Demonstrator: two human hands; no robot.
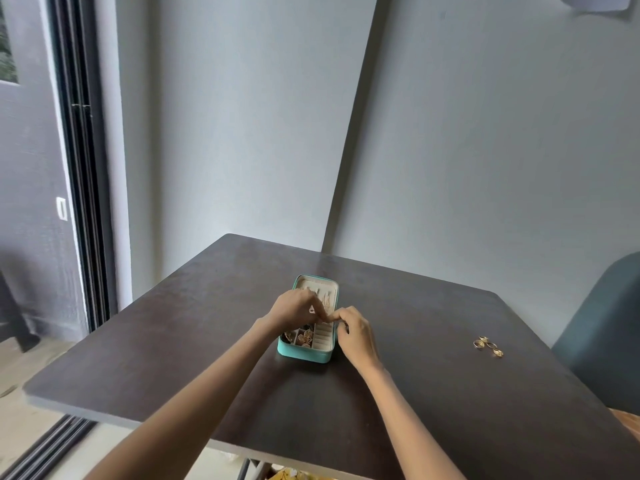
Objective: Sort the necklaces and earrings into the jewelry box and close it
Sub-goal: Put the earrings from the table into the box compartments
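One open teal jewelry box (304, 353) on one dark table (433, 393); two hands above it; a small cluster of gold rings (488, 346), maybe four; one blue chair (602, 337).

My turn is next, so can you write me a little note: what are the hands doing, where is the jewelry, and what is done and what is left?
Left hand: over the middle of the open jewelry box, fingers curled; fingertips meet the right hand's.
Right hand: at the box's right edge, fingers curled. Whatever the two pinch is too small to see.
Box: teal, lid open, on the dark table. Gold pieces lie in its near-left compartments; more hang in the lid.
Gold rings: loose on the table, far right.
Done: much jewelry is in.
Left: finish placing this piece, then close the lid.
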